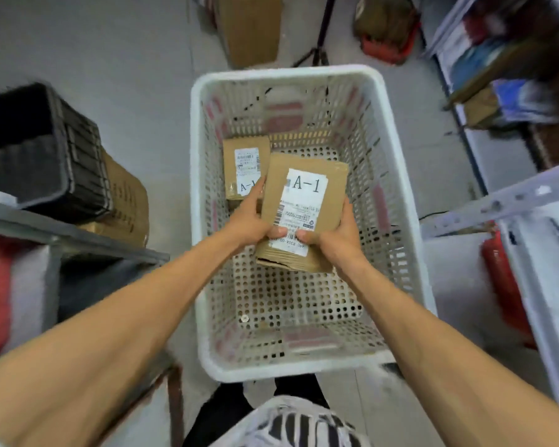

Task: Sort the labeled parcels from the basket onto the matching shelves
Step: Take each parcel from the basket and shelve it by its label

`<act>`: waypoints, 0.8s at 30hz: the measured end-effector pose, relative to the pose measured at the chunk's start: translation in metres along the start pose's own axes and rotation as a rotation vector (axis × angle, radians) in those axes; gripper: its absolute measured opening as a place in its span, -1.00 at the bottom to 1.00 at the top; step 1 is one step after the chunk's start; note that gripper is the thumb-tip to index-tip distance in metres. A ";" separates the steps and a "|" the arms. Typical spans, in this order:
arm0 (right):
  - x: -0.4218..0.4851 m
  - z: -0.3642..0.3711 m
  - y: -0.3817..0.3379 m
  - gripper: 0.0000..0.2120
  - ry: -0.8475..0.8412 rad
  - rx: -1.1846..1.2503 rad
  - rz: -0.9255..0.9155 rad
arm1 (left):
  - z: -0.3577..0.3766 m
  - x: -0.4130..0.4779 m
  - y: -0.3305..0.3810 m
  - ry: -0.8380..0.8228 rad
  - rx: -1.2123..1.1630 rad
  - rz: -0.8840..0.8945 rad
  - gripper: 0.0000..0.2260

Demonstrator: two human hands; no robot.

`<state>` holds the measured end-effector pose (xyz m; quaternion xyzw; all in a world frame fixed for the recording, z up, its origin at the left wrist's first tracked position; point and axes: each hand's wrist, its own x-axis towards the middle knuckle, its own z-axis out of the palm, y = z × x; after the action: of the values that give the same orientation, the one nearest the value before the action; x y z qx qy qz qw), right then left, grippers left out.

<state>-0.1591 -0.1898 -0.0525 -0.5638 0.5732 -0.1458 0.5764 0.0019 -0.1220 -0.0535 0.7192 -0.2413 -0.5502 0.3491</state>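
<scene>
A white perforated basket [397, 201] stands on the floor in front of me. Above it I hold a flat cardboard parcel [276, 175] whose white label reads A-1. My left hand [247, 217] grips its left edge, and my right hand [333, 233] grips its lower right edge, both thumbs pressed on the label. A second, smaller cardboard parcel [244, 169] lies on the basket's bottom at the far left; its label starts with A, and the rest is hidden behind my left hand.
A grey metal shelf [78, 240] with a black crate [36, 150] and a cardboard box [126, 201] stands at the left. Another white shelf frame [497, 204] is at the right, with red items below. Boxes, a tripod and a red crate sit beyond the basket.
</scene>
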 end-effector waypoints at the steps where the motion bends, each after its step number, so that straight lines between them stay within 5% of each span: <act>1: -0.016 -0.002 -0.018 -0.03 0.015 0.019 -0.029 | -0.007 -0.016 0.014 0.000 0.021 0.035 0.05; 13: -0.190 -0.057 -0.150 -0.04 0.220 0.110 -0.415 | -0.033 -0.212 0.145 -0.007 0.065 0.483 0.03; 24: -0.332 -0.123 -0.129 0.17 0.315 0.087 -0.634 | 0.034 -0.352 0.143 0.044 0.092 0.690 0.03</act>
<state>-0.2988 -0.0207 0.2538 -0.6593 0.4449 -0.4270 0.4302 -0.1233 0.0359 0.2698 0.6219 -0.4873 -0.3725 0.4868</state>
